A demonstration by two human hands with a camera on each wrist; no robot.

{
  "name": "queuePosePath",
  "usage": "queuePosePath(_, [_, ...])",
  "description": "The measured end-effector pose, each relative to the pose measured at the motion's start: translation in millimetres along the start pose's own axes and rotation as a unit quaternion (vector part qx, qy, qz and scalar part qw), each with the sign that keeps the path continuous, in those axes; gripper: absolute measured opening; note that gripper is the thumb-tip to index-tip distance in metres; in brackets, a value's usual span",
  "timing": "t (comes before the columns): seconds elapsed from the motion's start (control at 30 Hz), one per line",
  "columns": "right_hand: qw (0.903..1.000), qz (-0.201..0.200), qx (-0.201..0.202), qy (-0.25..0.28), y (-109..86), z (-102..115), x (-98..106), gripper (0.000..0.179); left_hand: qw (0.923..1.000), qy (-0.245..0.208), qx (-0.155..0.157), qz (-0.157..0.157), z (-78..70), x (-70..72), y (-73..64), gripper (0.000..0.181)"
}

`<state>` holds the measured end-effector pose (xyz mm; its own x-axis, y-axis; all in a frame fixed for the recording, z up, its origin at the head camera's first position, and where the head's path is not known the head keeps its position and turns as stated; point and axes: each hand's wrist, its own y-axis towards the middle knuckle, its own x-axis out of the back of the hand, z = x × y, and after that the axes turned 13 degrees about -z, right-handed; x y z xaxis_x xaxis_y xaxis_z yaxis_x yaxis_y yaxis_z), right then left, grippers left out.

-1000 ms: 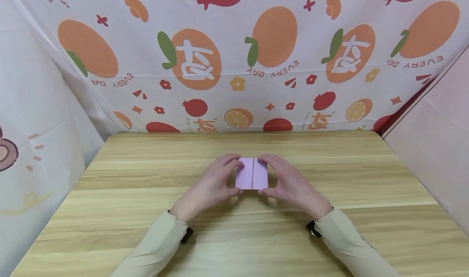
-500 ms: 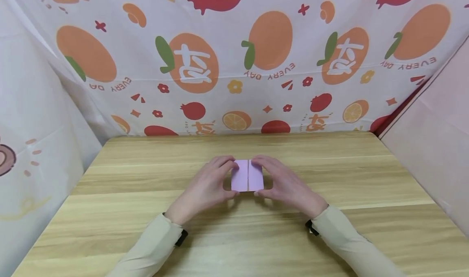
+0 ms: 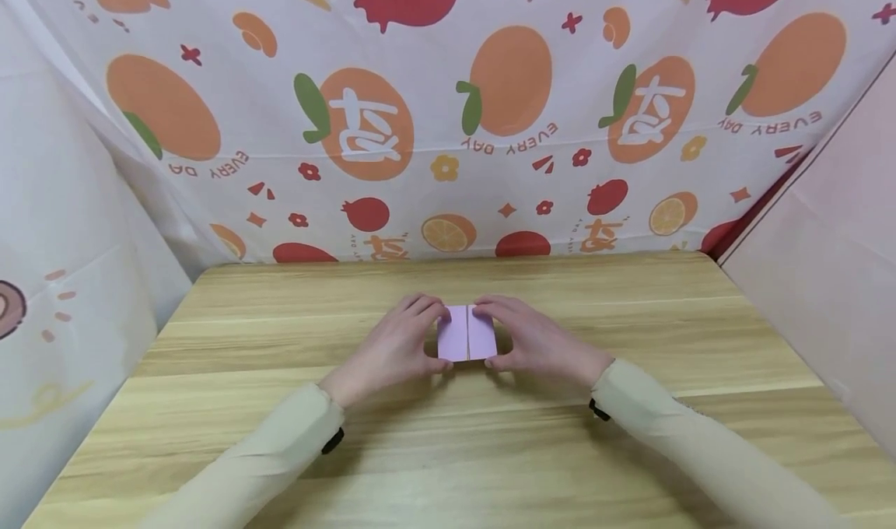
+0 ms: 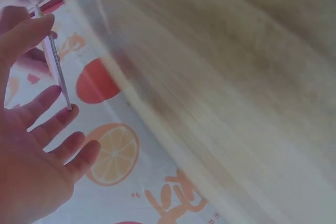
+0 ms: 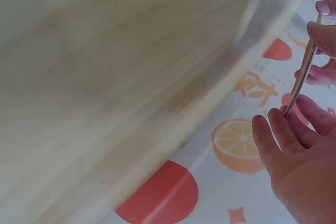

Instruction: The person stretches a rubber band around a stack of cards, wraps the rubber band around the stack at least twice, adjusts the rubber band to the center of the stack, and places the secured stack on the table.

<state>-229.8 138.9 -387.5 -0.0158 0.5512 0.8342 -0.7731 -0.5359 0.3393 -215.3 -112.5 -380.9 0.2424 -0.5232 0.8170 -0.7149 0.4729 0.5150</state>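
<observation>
A thin, flat pale purple square (image 3: pixel 455 341) is held between both hands over the wooden table, with a narrow brownish line running down its middle. My left hand (image 3: pixel 400 344) pinches its left half, thumb at the near edge and fingers at the far edge. On the other half, my right hand (image 3: pixel 537 344) grips the same way. The left wrist view catches the square (image 4: pixel 56 66) nearly edge-on between thumb and fingertips. Layered edges of the square (image 5: pixel 304 69) show in the right wrist view. Its underside is hidden in the head view.
The wood-grain table (image 3: pixel 448 451) fills the lower view. Behind it hangs a white curtain (image 3: pixel 434 124) printed with fruit, meeting the table's back edge. Pale cloth (image 3: pixel 77 187) borders the left side and a pinkish-white panel (image 3: pixel 840 225) the right.
The head view has shifted, so hands and square appear slightly further left. Both hands keep their hold on the square. The right forearm has swung out a little, its elbow side further right.
</observation>
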Motion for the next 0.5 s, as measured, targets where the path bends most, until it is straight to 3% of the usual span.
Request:
queuePosePath(0.3, [0.9976,0.057,-0.035,0.014,8.2,-7,-4,0.078,0.9954,-0.014,0.038,0.087,9.9,-7.3,5.1,0.06])
queuePosePath(0.5, [0.9959,0.081,-0.039,0.01,12.0,-15,-11,0.074,0.9914,-0.017,0.034,0.125,15.0,-11.8,9.0,0.058])
